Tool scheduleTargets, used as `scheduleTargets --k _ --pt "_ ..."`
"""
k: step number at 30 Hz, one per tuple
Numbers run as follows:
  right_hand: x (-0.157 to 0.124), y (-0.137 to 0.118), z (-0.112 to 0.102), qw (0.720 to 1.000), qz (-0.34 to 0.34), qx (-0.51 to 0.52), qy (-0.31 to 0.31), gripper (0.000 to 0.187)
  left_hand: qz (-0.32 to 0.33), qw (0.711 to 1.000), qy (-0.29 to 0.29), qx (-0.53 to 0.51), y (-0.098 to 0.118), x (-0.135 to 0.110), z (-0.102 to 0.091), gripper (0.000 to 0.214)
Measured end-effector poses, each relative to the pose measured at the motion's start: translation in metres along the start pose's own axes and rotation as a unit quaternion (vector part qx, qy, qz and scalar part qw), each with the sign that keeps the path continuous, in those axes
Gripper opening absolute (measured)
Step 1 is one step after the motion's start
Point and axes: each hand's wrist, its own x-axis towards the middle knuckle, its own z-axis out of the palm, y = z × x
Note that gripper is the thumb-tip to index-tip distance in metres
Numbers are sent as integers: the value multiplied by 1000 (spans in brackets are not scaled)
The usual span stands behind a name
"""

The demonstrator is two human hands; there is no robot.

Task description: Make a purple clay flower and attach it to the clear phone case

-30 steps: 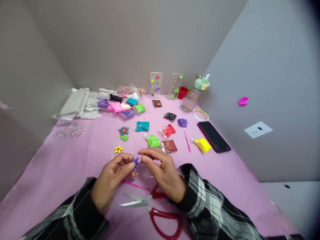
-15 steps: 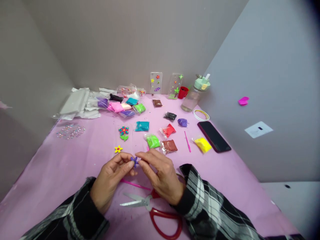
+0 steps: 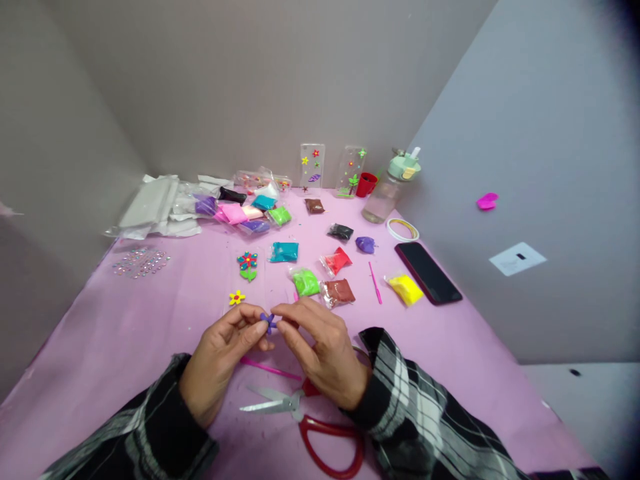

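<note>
A small purple clay flower [image 3: 269,323] is pinched between the thumb and fingers of my left hand [image 3: 223,353]. From the other side, the thumb and forefinger of my right hand [image 3: 323,343] close on its right-hand petal. Below both hands lie red-handled scissors [image 3: 333,430] with blades apart, and a pink stick tool [image 3: 273,368]. Just beyond my fingers is a clear phone case [image 3: 257,283], partly hidden, bearing a yellow clay flower [image 3: 237,298] and a teal-and-red clay flower [image 3: 247,261] with green leaves.
Clay packets, among them green [image 3: 305,283], brown [image 3: 339,292], red [image 3: 336,261] and yellow [image 3: 406,289], lie beyond my hands. A phone [image 3: 428,273], tape roll [image 3: 403,230] and bottle [image 3: 385,193] stand along the right. Rhinestones [image 3: 143,263] and white packages [image 3: 150,207] are left. Decorated cases [image 3: 313,167] lean on the wall.
Almost nothing differs. My fingers have shifted very slightly around the purple clay flower, and both hands stay in the same place.
</note>
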Motion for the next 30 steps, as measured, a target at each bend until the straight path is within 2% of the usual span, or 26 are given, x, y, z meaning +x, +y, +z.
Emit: scheduleTargets --k 6,9,14,23,30 --pt "-1 2 1 1000 -4 19 3 23 3 1000 3 4 1 0 1 23" --pt "0 4 2 998 23 57 15 24 7 1000 5 -8 2 0 1 23" --pt "2 3 1 993 70 98 -12 5 19 1000 2 -4 2 1 2 23" --pt "4 2 0 986 88 140 -8 4 11 1000 -1 11 0 0 0 23" --pt "7 1 -2 974 134 183 -4 9 -20 998 -58 -1 4 -1 0 25"
